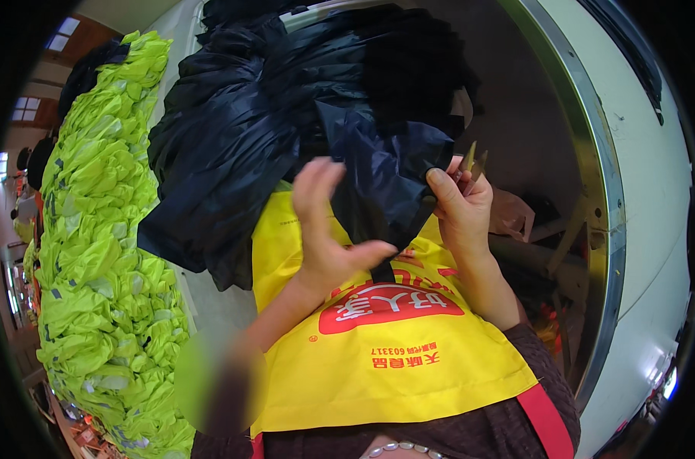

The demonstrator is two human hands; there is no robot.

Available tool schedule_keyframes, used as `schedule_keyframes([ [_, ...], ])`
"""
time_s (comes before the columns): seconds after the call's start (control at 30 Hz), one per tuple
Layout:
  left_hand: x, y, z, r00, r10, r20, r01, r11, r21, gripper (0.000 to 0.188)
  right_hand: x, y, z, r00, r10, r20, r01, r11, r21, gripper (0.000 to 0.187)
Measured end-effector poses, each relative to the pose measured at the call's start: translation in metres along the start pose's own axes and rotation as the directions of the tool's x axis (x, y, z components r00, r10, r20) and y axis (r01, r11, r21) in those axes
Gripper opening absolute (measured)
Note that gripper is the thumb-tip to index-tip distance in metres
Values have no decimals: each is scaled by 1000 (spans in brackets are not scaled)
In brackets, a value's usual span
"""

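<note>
Left hand: blurred; thumb and fingers spread wide, nothing seen in grip; contact with cloth cannot be told.
Right hand: fingers closed around a two-pointed tool, thumb at the cloth's edge.
Dark cloth: between the hands, bunched beyond them, hanging before the yellow apron.
Pose: left fingers upward, thumb pointing right; right forearm slanting up and inward, tool points upward.

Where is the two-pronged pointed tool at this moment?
In the head view, the two-pronged pointed tool is right of centre, in the right hand, beside the dark fabric.
</note>
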State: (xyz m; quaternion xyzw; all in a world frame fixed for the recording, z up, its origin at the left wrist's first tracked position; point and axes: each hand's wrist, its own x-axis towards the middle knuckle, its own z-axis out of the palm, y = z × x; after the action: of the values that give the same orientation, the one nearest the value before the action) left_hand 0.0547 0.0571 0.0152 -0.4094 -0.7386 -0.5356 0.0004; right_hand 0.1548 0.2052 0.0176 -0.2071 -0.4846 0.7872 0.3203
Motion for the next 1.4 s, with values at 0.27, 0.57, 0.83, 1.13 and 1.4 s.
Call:
schedule_keyframes([
  [0.27,32,-14,-16,790,-602,111,511,548,-662,8,36,-1,-18,885,317,340,-370,923,103,17],
  [0.57,33,-21,-14,381,-853,356,629,-43,-776,30,32,3,-26,743,539,396,-631,763,144,20],
  [0.83,28,-42,-11,436,-856,277,463,-51,-885,38,-9,10,-20,852,515,92,-491,849,-195,17],
  [1.13,36,-19,-45,992,-38,118,56,986,-157,66,10,4,-21,917,192,350,14,861,-509,14],
  [1.4,47,-25,-27,652,-334,681,699,612,-370,16,15,-5,-10,833,424,355,-216,841,-496,14],
])
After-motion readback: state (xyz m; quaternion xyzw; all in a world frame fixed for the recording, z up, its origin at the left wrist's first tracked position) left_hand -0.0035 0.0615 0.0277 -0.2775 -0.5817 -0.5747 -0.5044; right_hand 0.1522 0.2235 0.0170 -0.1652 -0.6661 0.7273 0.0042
